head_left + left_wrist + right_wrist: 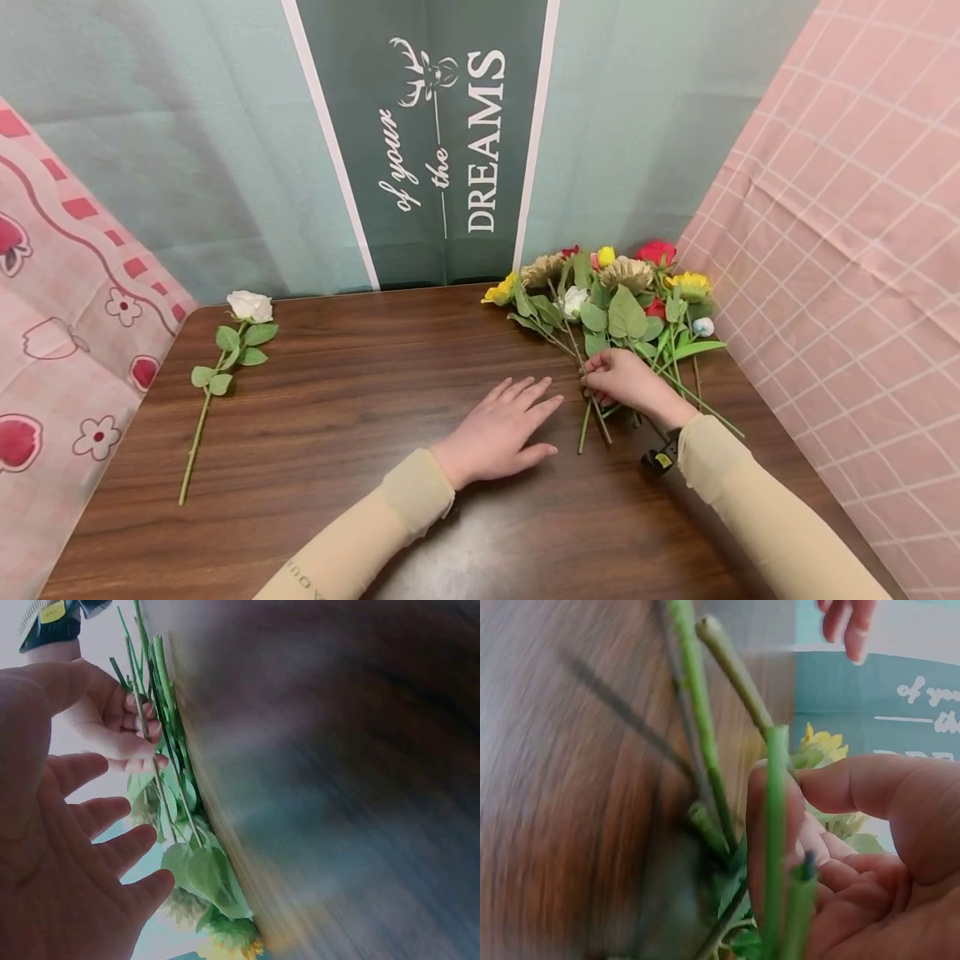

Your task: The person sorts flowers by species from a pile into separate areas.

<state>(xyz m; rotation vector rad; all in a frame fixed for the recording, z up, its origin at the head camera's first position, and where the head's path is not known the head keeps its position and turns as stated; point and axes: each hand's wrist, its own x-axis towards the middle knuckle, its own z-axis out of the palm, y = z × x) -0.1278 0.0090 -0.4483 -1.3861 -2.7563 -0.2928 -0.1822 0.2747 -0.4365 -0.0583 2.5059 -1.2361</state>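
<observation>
Wooden table (360, 467); stems (592, 417) under right hand (626, 379).

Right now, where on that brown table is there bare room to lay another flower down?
Bare wood lies between the single white rose at the left and the left hand, and along the near edge of the wooden table. The right back corner is crowded with the heap of mixed artificial flowers.

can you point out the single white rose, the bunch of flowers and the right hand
single white rose with green stem (250, 306), head view, on the bloom
mixed bunch of artificial flowers (627, 317), head view, on a leaf
right hand (626, 381), head view, on its back
</observation>
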